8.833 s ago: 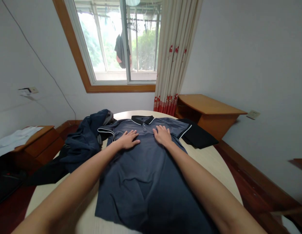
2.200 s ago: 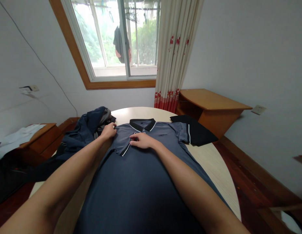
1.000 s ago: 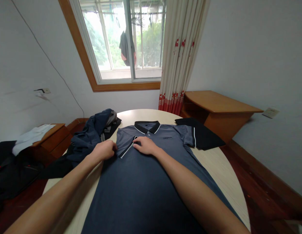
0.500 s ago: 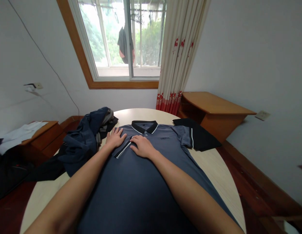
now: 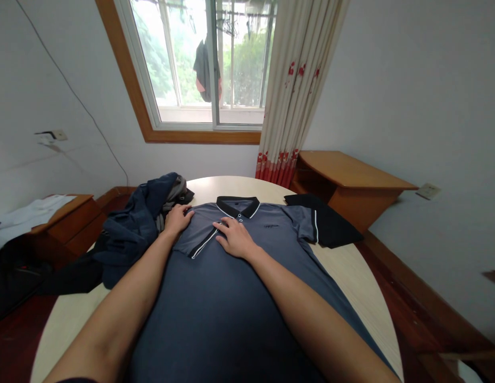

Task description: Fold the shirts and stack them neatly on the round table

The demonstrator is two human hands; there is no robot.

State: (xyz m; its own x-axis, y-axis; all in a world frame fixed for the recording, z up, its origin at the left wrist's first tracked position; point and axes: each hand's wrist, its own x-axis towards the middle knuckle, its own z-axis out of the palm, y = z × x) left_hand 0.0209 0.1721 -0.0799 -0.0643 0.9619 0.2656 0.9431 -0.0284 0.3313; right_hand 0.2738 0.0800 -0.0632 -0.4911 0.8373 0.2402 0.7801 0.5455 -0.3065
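Note:
A dark grey-blue polo shirt [image 5: 231,298] with a black collar lies spread out on the round table [image 5: 351,266]. Its left-hand sleeve [image 5: 203,244], edged in black and white, is folded inward over the chest. My left hand [image 5: 177,219] rests at the shirt's left shoulder edge, fingers apart. On the chest just below the collar, my right hand [image 5: 234,237] lies with its fingers spread, touching the end of the folded sleeve. The other sleeve [image 5: 305,223] points outward to the right.
A heap of dark clothes [image 5: 131,229] sits at the table's left edge. Black cloth [image 5: 339,229] lies beneath the right sleeve. Beyond the table stand a wooden desk [image 5: 351,170], a curtain [image 5: 295,96] and a window [image 5: 239,69].
My left hand has moved left, off the folded sleeve area to the shoulder edge. My right hand has stayed nearly in place, its fingers slightly more spread.

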